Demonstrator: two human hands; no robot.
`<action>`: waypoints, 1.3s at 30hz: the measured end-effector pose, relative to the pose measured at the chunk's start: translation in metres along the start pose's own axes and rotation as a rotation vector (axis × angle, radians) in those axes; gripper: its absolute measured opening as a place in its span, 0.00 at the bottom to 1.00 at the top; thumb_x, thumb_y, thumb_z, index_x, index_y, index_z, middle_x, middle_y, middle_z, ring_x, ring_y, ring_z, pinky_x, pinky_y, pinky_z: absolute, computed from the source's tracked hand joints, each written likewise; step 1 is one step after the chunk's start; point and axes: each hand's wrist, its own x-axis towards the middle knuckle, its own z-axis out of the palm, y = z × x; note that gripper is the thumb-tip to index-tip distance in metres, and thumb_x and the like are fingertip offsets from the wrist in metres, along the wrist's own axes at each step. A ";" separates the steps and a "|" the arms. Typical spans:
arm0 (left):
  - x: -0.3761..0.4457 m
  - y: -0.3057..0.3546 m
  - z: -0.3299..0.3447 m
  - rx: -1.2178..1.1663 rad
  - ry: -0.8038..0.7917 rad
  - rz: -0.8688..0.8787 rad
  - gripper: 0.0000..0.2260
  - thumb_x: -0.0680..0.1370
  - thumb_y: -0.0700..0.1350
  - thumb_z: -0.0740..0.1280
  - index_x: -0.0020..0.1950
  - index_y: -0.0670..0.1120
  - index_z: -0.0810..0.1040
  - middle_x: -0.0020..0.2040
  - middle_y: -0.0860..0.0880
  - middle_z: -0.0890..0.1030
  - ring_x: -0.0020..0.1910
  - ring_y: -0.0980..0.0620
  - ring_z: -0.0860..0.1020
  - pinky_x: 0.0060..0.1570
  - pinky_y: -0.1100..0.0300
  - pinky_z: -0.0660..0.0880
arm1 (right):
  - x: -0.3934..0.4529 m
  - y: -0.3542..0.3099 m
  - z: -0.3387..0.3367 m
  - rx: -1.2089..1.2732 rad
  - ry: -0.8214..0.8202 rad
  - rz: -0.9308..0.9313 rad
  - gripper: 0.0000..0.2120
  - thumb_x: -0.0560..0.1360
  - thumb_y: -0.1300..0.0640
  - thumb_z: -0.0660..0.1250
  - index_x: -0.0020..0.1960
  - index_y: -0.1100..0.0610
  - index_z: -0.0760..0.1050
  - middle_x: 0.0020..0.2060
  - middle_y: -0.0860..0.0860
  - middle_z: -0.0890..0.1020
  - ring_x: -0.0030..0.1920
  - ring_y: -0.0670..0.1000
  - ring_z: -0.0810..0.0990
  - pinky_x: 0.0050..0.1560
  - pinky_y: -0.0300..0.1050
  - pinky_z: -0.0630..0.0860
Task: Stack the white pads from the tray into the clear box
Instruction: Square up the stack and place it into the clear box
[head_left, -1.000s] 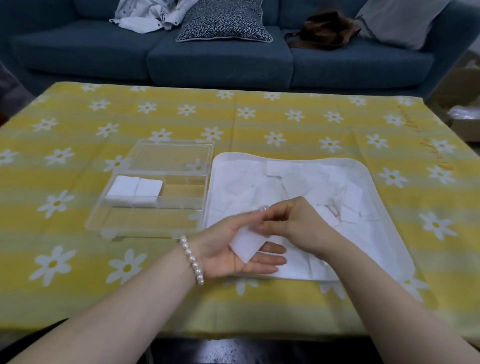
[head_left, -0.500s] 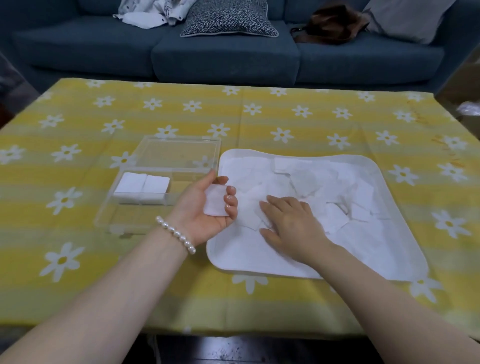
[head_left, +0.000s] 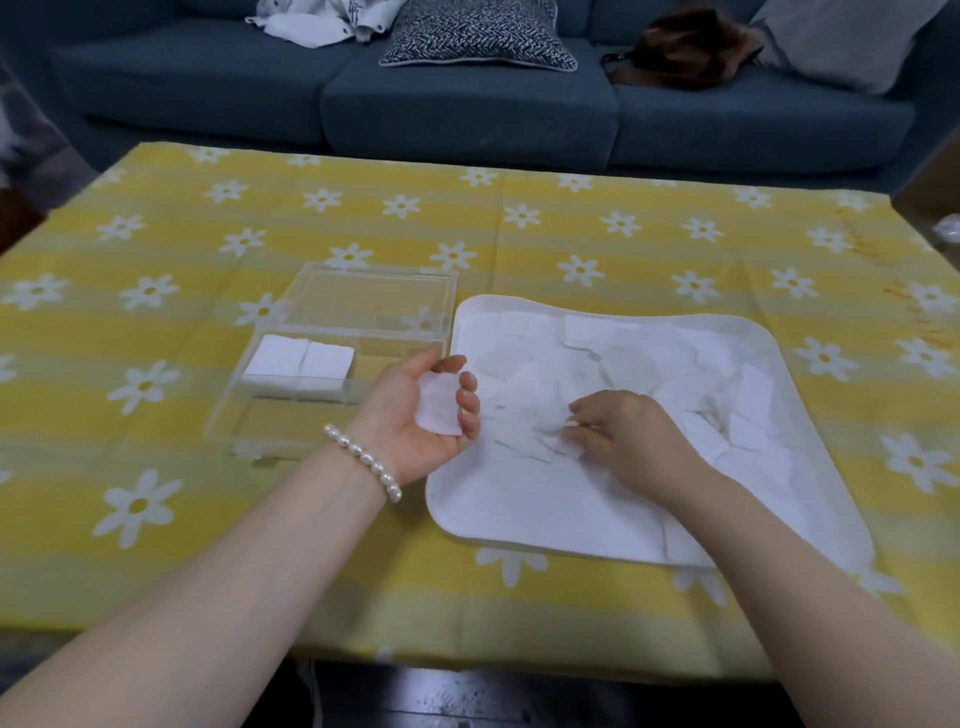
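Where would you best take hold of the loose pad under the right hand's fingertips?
Probably by its free edge, from above. The loose pad lies flat and thin on the tray, overlapping others, so the right hand would likely pinch a raised corner with thumb and fingertip.

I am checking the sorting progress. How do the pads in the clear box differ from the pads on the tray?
The pads in the clear box stand in two neat stacks side by side; the pads on the tray lie scattered and overlapping. The boxed ones are few, the tray holds many. Both are white squares.
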 end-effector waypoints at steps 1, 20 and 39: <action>0.000 -0.001 0.000 0.006 0.002 -0.003 0.12 0.80 0.49 0.58 0.40 0.45 0.72 0.30 0.48 0.74 0.23 0.53 0.70 0.24 0.68 0.66 | 0.000 -0.002 -0.003 0.072 -0.001 0.043 0.11 0.76 0.56 0.66 0.46 0.63 0.81 0.52 0.56 0.82 0.53 0.56 0.78 0.54 0.48 0.72; 0.006 -0.008 -0.002 0.047 0.001 -0.028 0.11 0.80 0.49 0.59 0.41 0.45 0.73 0.31 0.48 0.75 0.24 0.53 0.71 0.24 0.67 0.67 | -0.006 -0.004 0.004 -0.271 -0.040 -0.050 0.21 0.69 0.43 0.68 0.59 0.51 0.77 0.55 0.48 0.75 0.56 0.52 0.71 0.56 0.47 0.67; 0.006 -0.017 -0.001 0.061 0.011 -0.038 0.12 0.80 0.49 0.58 0.42 0.44 0.73 0.32 0.47 0.75 0.23 0.53 0.72 0.24 0.67 0.68 | -0.004 -0.001 -0.005 -0.177 -0.129 0.036 0.22 0.67 0.45 0.73 0.57 0.55 0.79 0.53 0.50 0.77 0.56 0.52 0.74 0.55 0.46 0.71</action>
